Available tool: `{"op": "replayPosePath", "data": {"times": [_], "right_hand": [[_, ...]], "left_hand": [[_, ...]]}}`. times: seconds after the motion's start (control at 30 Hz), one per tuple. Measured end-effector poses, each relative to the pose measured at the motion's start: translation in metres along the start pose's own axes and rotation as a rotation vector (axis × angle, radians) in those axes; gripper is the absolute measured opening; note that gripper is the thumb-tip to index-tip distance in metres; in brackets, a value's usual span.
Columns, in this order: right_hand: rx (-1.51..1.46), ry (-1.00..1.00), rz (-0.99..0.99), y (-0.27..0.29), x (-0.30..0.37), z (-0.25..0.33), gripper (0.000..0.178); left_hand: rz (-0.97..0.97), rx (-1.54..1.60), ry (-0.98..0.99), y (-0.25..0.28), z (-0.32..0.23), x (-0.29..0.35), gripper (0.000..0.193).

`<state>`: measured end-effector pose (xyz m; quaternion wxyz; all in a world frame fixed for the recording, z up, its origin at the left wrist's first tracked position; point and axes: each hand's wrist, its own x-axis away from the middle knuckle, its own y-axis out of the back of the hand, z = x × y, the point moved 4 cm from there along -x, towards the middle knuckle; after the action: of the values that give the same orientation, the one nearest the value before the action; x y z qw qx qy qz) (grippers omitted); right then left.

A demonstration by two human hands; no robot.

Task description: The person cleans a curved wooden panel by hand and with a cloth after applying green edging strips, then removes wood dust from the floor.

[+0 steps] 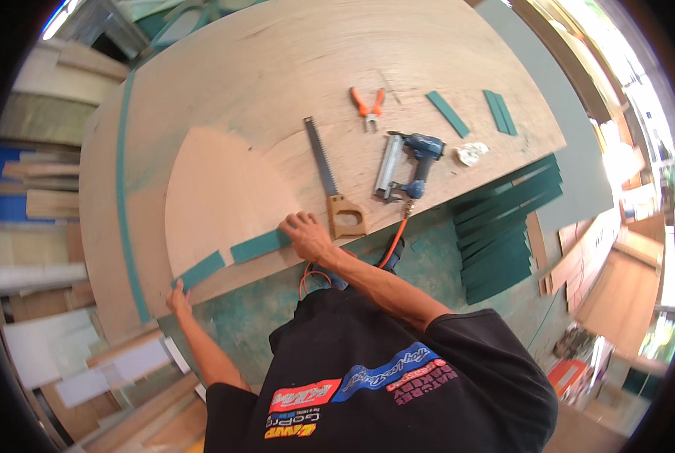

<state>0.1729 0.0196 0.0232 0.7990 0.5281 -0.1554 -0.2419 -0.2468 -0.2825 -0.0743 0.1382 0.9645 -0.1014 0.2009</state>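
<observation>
A pointed, arch-shaped light plywood panel (224,189) lies near the left front of the big plywood table. Two short green strips lie end to end along its near edge, with a small gap between them. My left hand (178,298) grips the outer end of the left green strip (200,271) at the table's front edge. With bent fingers, my right hand (307,238) holds the right end of the other green strip (259,246). Just beyond my right hand lies a handsaw (346,215) with a wooden handle.
Right of the saw lie a blue nail gun (425,156) with an orange hose (394,243), orange-handled pliers (368,109), loose green strips (448,113) and a crumpled white piece (471,154). A long green strip (125,189) crosses the left side. Green slats (496,253) are piled right, below the table edge.
</observation>
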Motion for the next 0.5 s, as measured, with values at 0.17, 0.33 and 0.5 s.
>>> {"op": "replayPosePath", "data": {"times": [0.17, 0.33, 0.5], "right_hand": [[-0.397, -0.224, -0.174, 0.06, 0.045, -0.008, 0.059], [-1.169, -0.496, -0.178, 0.115, 0.119, -0.082, 0.074], [-0.723, -0.322, -0.139, 0.174, 0.156, -0.1, 0.071]], "left_hand": [[-0.079, 0.281, 0.019, 0.04, -0.025, 0.022, 0.042], [0.359, 0.081, -0.091, -0.125, -0.07, 0.163, 0.041], [0.872, -0.065, -0.056, -0.32, -0.081, 0.35, 0.033]]}}
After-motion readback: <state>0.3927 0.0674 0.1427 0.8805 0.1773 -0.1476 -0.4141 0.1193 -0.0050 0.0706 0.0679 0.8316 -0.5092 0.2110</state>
